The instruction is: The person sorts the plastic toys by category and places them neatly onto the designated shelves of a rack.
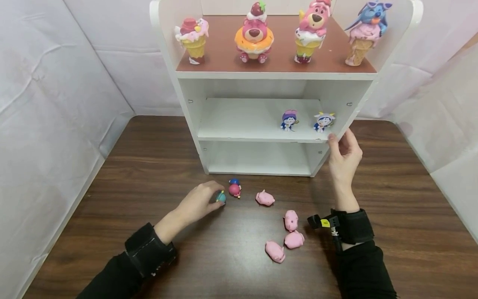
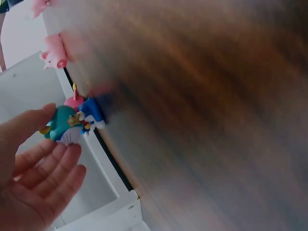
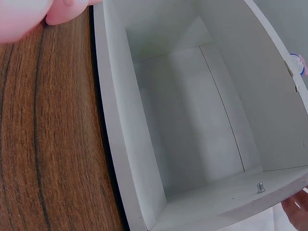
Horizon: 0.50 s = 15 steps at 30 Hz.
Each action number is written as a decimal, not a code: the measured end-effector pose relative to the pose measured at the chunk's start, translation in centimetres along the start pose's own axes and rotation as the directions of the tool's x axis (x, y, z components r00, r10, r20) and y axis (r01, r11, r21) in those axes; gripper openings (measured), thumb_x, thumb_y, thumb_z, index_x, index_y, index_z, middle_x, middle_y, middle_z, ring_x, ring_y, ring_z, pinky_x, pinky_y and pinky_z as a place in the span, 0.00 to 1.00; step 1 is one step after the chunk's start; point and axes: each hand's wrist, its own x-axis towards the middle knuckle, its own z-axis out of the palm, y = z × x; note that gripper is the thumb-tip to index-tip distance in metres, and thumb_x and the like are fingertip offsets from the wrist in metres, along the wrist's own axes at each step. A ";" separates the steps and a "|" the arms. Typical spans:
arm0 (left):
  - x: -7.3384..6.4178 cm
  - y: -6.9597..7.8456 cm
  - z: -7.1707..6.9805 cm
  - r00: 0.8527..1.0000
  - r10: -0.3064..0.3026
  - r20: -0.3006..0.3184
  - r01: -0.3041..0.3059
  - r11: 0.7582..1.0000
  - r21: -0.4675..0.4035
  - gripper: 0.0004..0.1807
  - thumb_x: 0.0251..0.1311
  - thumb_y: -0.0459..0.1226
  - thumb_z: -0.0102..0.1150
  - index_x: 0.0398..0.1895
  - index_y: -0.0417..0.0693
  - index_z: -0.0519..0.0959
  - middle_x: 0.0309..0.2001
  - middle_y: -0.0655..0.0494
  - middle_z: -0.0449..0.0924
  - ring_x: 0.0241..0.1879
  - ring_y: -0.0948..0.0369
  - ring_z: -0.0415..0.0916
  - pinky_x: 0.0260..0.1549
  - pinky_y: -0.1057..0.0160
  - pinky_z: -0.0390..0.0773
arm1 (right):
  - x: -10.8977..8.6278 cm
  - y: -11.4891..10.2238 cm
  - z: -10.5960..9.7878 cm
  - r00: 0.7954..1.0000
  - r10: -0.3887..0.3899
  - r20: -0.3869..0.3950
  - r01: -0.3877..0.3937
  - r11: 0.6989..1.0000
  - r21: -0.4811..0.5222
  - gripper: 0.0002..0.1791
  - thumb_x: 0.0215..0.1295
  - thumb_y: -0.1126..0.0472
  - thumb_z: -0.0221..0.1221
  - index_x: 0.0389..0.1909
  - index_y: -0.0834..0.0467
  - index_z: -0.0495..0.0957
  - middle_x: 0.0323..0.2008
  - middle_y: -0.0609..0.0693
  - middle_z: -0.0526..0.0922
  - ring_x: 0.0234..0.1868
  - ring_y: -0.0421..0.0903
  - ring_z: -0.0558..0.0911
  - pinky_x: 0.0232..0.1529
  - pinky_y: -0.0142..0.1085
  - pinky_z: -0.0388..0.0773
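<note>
My left hand (image 1: pixel 199 200) pinches a small figurine with a teal head (image 2: pixel 61 122) between thumb and fingertips, low over the table in front of the shelf. Close beside it is a second figurine with a pink head and blue body (image 1: pixel 234 188). My right hand (image 1: pixel 345 155) grips the front edge of the right side panel of a white shelf unit (image 1: pixel 257 75), thumb in front and fingers around the outside. On the middle board, two small figurines stand near that hand, one purple-hooded (image 1: pixel 288 120) and one white-hooded with yellow horns (image 1: pixel 323 122).
Several pink toy pigs (image 1: pixel 275 251) lie on the dark wooden table (image 1: pixel 123 178) between my arms. Larger ice-cream and bear figures (image 1: pixel 254 35) line the brown top board. White cloth (image 1: pixel 56 104) hangs around the sides and back.
</note>
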 end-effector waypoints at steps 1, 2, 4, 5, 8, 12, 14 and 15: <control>0.0 0.1 0.1 1.000 -0.021 -0.009 0.021 1.000 0.002 0.17 0.45 0.33 0.65 0.39 0.35 0.77 0.37 0.50 0.77 0.37 0.59 0.75 0.37 0.62 0.76 | 0.0 0.0 0.0 1.000 0.001 -0.002 -0.001 1.000 0.004 0.17 0.55 0.74 0.51 0.48 0.66 0.75 0.43 0.64 0.78 0.38 0.44 0.79 0.38 0.26 0.76; 0.0 0.1 0.1 0.999 -0.036 -0.012 0.036 0.999 0.007 0.18 0.45 0.34 0.66 0.40 0.35 0.76 0.38 0.50 0.77 0.37 0.59 0.75 0.37 0.62 0.76 | 0.0 0.0 0.0 1.000 0.001 -0.004 -0.001 1.000 0.005 0.17 0.55 0.74 0.51 0.47 0.66 0.75 0.43 0.64 0.78 0.38 0.43 0.79 0.38 0.26 0.76; 0.0 0.1 0.2 0.999 -0.051 -0.008 0.051 0.999 0.018 0.22 0.44 0.37 0.67 0.43 0.35 0.75 0.39 0.50 0.76 0.38 0.59 0.74 0.38 0.62 0.76 | 0.0 0.0 -0.1 1.000 0.003 -0.003 -0.003 1.000 0.003 0.17 0.55 0.74 0.51 0.48 0.66 0.75 0.44 0.64 0.78 0.38 0.43 0.79 0.38 0.26 0.75; -0.1 0.1 0.1 0.999 -0.048 -0.002 0.048 0.998 0.031 0.24 0.43 0.38 0.67 0.45 0.36 0.75 0.41 0.50 0.76 0.40 0.59 0.74 0.39 0.62 0.76 | 0.0 0.0 -0.1 1.000 0.003 -0.001 -0.003 1.000 0.000 0.17 0.55 0.74 0.51 0.48 0.66 0.75 0.44 0.64 0.77 0.38 0.43 0.79 0.38 0.26 0.75; -0.3 -0.1 -0.3 0.999 0.013 0.042 -0.015 0.999 0.052 0.30 0.42 0.39 0.68 0.51 0.39 0.72 0.47 0.50 0.73 0.46 0.58 0.71 0.45 0.60 0.74 | 0.0 0.0 -0.1 1.000 0.003 0.004 -0.003 1.000 -0.009 0.18 0.56 0.73 0.51 0.49 0.66 0.74 0.44 0.64 0.77 0.38 0.43 0.79 0.37 0.26 0.75; -0.4 -0.6 -1.0 0.980 0.141 0.142 -0.149 0.987 0.055 0.30 0.44 0.34 0.66 0.54 0.41 0.70 0.53 0.51 0.69 0.54 0.57 0.65 0.52 0.59 0.69 | 0.0 0.0 -0.1 1.000 0.004 0.006 -0.004 1.000 -0.015 0.18 0.56 0.73 0.51 0.49 0.65 0.74 0.45 0.63 0.77 0.38 0.43 0.79 0.37 0.26 0.75; -0.4 -0.7 -1.1 0.967 0.182 0.178 -0.192 0.981 0.039 0.26 0.45 0.30 0.64 0.52 0.40 0.72 0.53 0.52 0.69 0.54 0.58 0.65 0.52 0.60 0.68 | 0.0 0.0 -0.1 1.000 0.006 0.005 -0.006 1.000 -0.019 0.18 0.56 0.73 0.51 0.49 0.65 0.74 0.45 0.64 0.77 0.38 0.43 0.79 0.37 0.26 0.75; -0.4 -0.7 -1.1 0.963 0.195 0.184 -0.204 0.978 0.031 0.25 0.46 0.29 0.62 0.51 0.40 0.72 0.52 0.52 0.69 0.54 0.58 0.65 0.52 0.60 0.69 | 0.0 0.0 -0.1 1.000 0.009 0.004 -0.009 1.000 -0.021 0.18 0.56 0.73 0.51 0.49 0.65 0.74 0.45 0.64 0.77 0.38 0.43 0.79 0.37 0.26 0.75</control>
